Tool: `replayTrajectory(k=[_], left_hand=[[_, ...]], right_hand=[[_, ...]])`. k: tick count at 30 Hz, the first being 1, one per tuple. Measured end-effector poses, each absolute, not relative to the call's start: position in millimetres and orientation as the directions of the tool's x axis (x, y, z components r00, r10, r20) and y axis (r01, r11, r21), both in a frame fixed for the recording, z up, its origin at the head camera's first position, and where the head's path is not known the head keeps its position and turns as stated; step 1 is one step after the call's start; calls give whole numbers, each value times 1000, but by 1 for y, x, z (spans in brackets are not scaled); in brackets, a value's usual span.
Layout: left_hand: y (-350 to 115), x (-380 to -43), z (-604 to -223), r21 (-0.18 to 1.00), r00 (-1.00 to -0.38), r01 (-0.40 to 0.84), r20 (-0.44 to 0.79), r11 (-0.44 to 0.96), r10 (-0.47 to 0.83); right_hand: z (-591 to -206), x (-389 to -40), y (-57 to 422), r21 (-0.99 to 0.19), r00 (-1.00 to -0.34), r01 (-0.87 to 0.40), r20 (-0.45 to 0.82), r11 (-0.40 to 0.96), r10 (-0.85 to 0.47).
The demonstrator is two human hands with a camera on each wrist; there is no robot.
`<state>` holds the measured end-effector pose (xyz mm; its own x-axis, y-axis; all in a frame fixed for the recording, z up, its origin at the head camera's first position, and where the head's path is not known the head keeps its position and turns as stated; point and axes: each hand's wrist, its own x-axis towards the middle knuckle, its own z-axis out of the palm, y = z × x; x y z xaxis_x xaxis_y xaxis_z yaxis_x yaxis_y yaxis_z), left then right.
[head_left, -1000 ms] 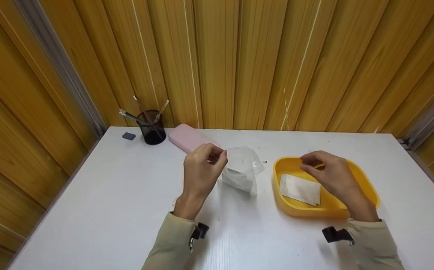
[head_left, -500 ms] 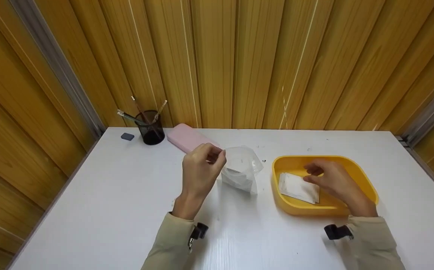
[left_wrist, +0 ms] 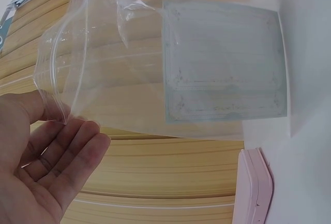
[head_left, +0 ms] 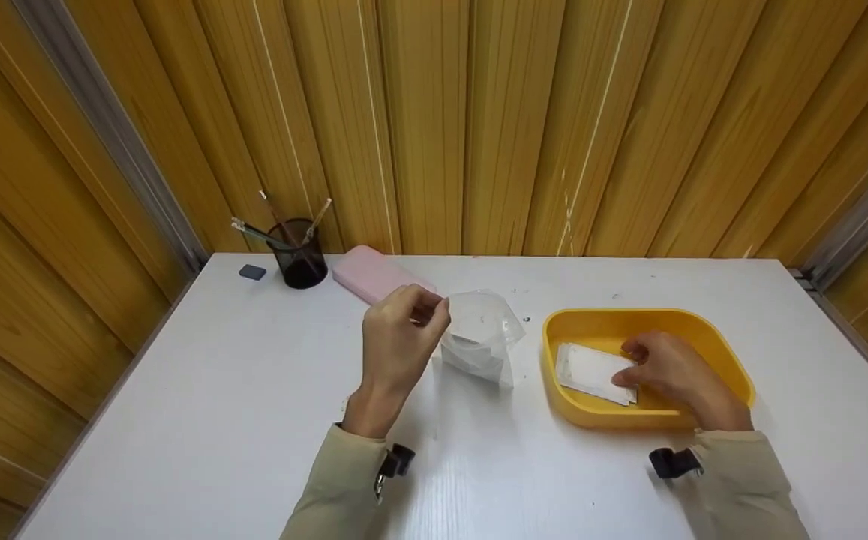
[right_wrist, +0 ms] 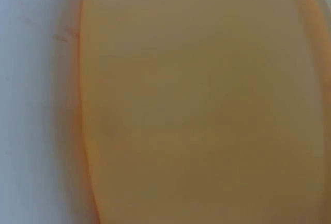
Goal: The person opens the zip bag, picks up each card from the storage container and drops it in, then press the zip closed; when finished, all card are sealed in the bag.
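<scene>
Pinching a clear bag (head_left: 481, 356) with the left hand (head_left: 397, 337), with the right hand (head_left: 670, 367) down inside a yellow tray (head_left: 614, 418).

Pinches the bag near its zip-lined mouth between left thumb and fingers; bends right thumb and forefinger, a narrow gap apart, at the right end of white cards (head_left: 590, 367) in the tray's left part, but cannot tell whether gripping any. Shows bordered cards (left_wrist: 225, 53) through the bag's lower end, upright over the white table (head_left: 216, 420), left of the tray. Farther out, has a pink case (head_left: 373, 272) just beyond the left hand, then a black cup (head_left: 301, 262) of pencils (head_left: 318, 219) and a small dark block (head_left: 252, 271) near the back edge.
</scene>
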<state>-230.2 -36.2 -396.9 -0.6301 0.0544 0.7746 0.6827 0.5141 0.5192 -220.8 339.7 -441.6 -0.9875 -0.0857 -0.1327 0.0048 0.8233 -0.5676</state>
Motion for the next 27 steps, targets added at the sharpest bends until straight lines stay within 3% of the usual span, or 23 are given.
replayTrajectory(k=[18, 27], left_hand=[[-38, -231, -395, 509, -619, 686, 784, 521, 48], [-36, -229, -395, 532, -641, 673, 766, 513, 46]], right_hand=[[-435, -221, 339, -615, -990, 52, -136, 787, -40], [-426, -215, 343, -599, -990, -93, -27, 795, -137]])
